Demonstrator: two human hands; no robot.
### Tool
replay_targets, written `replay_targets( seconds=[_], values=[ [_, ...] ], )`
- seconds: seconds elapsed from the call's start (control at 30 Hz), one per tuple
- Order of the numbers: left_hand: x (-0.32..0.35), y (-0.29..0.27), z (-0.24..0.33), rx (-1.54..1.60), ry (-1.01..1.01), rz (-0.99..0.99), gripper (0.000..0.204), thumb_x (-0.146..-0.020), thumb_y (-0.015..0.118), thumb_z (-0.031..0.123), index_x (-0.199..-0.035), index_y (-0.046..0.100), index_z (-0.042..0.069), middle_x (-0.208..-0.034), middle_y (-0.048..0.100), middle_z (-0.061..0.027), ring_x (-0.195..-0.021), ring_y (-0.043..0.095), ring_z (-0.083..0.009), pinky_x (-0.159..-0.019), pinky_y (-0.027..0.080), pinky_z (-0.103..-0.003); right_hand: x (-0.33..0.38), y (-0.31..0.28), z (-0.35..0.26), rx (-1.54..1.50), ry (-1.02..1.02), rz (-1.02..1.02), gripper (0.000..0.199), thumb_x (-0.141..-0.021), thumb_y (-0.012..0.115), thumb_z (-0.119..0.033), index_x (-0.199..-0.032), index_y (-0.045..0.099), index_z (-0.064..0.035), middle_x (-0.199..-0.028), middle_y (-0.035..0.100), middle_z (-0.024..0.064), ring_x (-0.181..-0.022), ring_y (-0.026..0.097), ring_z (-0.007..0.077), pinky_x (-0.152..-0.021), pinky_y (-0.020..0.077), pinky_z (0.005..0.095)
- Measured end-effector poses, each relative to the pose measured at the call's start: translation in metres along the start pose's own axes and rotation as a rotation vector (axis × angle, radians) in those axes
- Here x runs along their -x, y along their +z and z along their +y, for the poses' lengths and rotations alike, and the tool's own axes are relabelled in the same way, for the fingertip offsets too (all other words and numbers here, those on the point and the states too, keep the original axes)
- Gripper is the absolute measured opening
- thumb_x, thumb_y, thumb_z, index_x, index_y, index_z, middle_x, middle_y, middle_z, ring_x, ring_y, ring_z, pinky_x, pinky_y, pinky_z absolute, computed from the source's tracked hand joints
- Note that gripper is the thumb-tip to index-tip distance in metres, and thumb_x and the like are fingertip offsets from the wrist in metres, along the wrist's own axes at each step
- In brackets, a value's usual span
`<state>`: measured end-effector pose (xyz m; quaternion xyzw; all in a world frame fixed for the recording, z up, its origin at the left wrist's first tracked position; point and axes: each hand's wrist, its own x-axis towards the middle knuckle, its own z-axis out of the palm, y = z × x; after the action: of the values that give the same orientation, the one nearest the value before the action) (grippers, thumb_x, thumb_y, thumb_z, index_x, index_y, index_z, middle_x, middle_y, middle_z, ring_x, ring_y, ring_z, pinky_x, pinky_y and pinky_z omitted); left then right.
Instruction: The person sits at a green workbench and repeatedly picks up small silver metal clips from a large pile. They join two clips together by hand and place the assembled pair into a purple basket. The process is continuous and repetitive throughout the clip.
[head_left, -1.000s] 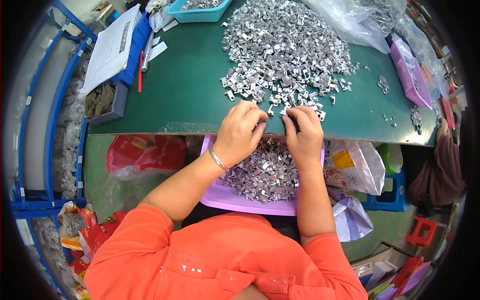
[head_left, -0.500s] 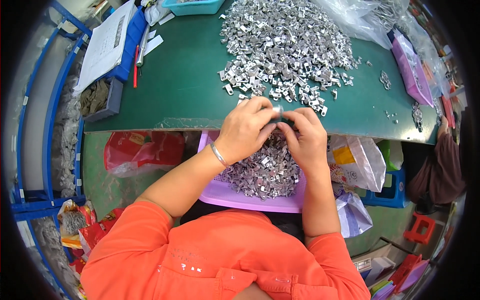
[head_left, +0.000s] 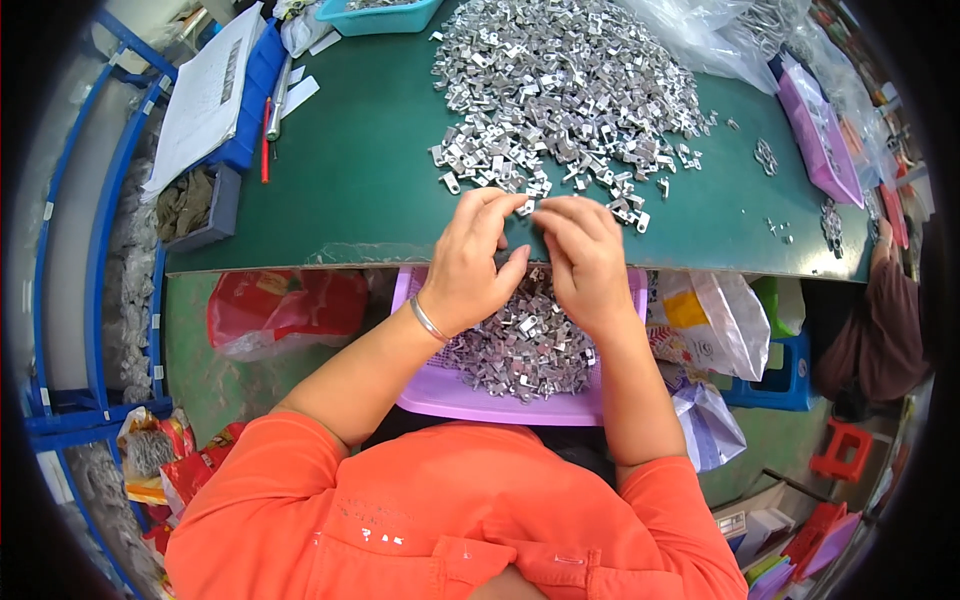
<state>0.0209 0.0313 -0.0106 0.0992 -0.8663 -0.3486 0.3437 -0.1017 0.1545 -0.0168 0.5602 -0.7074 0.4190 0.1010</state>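
Note:
Both my hands are over the table's near edge, at the front of a large heap of small silver metal brackets (head_left: 570, 75). My left hand (head_left: 465, 255) is open, its thumb well apart from its curved fingers. Its fingertips are beside a loose bracket (head_left: 527, 208); whether they touch it I cannot tell. Opposite, my right hand (head_left: 585, 255) has loosely bent, slightly blurred fingers, with nothing visible in them. Below the hands, a pink-purple plastic basket (head_left: 450, 398) holds many more small metal brackets (head_left: 530, 350).
The green tabletop (head_left: 350, 140) bears a blue tray with papers (head_left: 205, 110), a red pen (head_left: 265, 150), a grey bin with cloth (head_left: 205, 210) and a purple basket (head_left: 820, 140). Blue shelving (head_left: 95, 260) stands left. Bags (head_left: 715, 320) and a blue stool (head_left: 780, 380) are right. Another person's sleeve (head_left: 885, 330) shows far right.
My hands, earlier brought together around a small shiny piece, have separated and moved slightly forward to the heap's near edge. That piece no longer shows between them.

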Motion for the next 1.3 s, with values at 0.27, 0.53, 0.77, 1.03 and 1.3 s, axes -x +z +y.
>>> replay_targets(
  seconds=[0.27,0.53,0.77,1.03,1.3],
  values=[
    [0.001,0.000,-0.009,-0.065,0.066,-0.071,0.042,-0.074,0.078,0.005,-0.114,0.065,0.004,-0.106,0.059,-0.0086,-0.071,0.058,-0.0177,-0.065,0.051,-0.029,0.022,-0.040,0.016,-0.081,0.417,0.323,0.017,-0.088,0.059,0.006,-0.102,0.068,0.0012,-0.096,0.066,0.0141,-0.091,0.065,0.0266,-0.081,0.0518,0.0336],
    [0.000,0.001,-0.006,-0.095,0.153,-0.048,0.027,-0.075,0.079,0.007,-0.099,0.069,0.004,-0.092,0.060,-0.0081,-0.076,0.060,-0.0237,-0.067,0.050,-0.033,0.005,-0.008,0.005,0.015,0.223,0.270,0.012,-0.085,0.066,0.002,-0.097,0.067,-0.0014,-0.090,0.065,0.0132,-0.079,0.064,0.0304,-0.068,0.0505,0.0346],
    [0.000,-0.005,-0.005,0.097,-0.011,-0.039,0.012,-0.085,0.071,-0.002,-0.094,0.063,0.000,-0.094,0.063,-0.0071,-0.073,0.062,-0.0136,-0.066,0.051,-0.026,0.001,-0.021,-0.004,-0.167,0.244,0.146,0.022,-0.085,0.065,0.004,-0.105,0.069,-0.0027,-0.097,0.065,0.0117,-0.087,0.064,0.0277,-0.074,0.0501,0.0314],
    [0.002,-0.017,-0.018,0.886,-0.382,-0.025,0.017,-0.100,0.054,0.004,-0.115,0.057,-0.004,-0.099,0.066,-0.0102,-0.084,0.068,-0.0162,-0.076,0.059,-0.029,0.002,-0.012,0.002,-0.123,0.222,0.104,0.011,-0.080,0.066,0.007,-0.087,0.064,-0.0009,-0.087,0.061,0.0118,-0.078,0.061,0.0278,-0.068,0.0491,0.0325],
    [0.008,-0.024,-0.028,0.947,-0.210,-0.234,0.011,-0.099,0.054,0.002,-0.106,0.061,-0.002,-0.103,0.063,-0.0112,-0.082,0.063,-0.0133,-0.075,0.054,-0.026,0.010,-0.029,0.001,-0.626,0.258,-0.144,0.016,-0.081,0.060,0.013,-0.085,0.069,0.0003,-0.096,0.068,0.0107,-0.086,0.065,0.0181,-0.074,0.0518,0.0271]
  ],
)
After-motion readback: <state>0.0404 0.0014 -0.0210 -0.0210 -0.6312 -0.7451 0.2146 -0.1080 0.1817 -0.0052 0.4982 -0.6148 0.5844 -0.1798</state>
